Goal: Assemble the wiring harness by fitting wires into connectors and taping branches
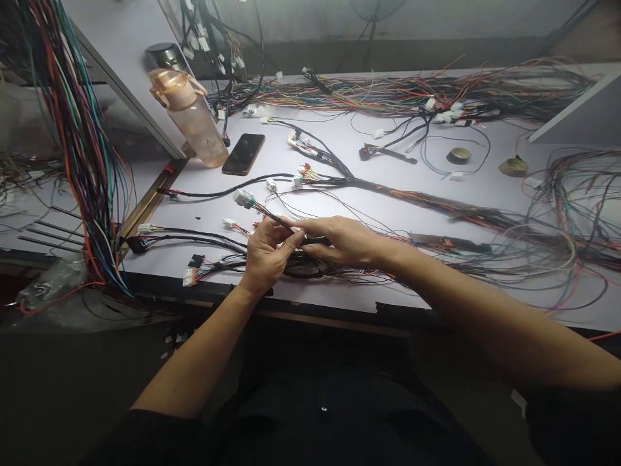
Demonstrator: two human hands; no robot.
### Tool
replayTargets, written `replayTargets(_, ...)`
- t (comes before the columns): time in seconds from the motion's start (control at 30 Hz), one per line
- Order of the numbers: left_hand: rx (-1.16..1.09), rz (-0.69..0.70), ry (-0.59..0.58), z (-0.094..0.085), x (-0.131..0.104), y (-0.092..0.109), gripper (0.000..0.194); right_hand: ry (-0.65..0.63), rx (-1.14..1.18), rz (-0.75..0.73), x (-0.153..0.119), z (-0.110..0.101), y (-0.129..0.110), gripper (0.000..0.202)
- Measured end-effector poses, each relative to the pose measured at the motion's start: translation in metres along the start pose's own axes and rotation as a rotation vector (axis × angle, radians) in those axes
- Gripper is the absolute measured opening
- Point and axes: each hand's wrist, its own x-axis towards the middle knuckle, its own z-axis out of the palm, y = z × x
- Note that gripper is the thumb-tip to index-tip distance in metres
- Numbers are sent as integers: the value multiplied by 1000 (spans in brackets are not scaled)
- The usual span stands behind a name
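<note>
My left hand (266, 254) is closed, its thumb and fingers pinching a thin wire bundle (268, 211). A white and teal connector (243, 199) caps the bundle's far end, pointing up and left. My right hand (347, 241) meets the left at the same bundle, its fingertips pressed together on it. Something black shows between the right thumb and fingers; I cannot tell what it is. Beneath the hands lie more black-wrapped branches, one ending in a white and orange connector (189, 277). Behind them a taped wiring harness (373, 186) runs across the table.
A phone (243, 154) and a water bottle (196, 126) stand back left. Loose wires (339, 94) line the rear edge. A thick wire bundle (72, 129) hangs at left. Two small tape rolls (458, 155) sit at right, near tangled wires (563, 207). A dark-handled tool (451, 243) lies right.
</note>
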Motion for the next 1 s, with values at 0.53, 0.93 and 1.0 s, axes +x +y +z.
replayTargets(0.53, 195, 120, 35, -6, -15, -12, 11, -117, -167, 36, 9, 3, 2, 23)
replayTargets(0.93, 373, 269, 23, -13, -13, -13, 3, -85, -334, 166, 23, 14, -5, 25)
replayTargets(1.0, 371, 267, 16, -15, -13, -14, 3, -89, -378, 187, 26, 16, -6, 26)
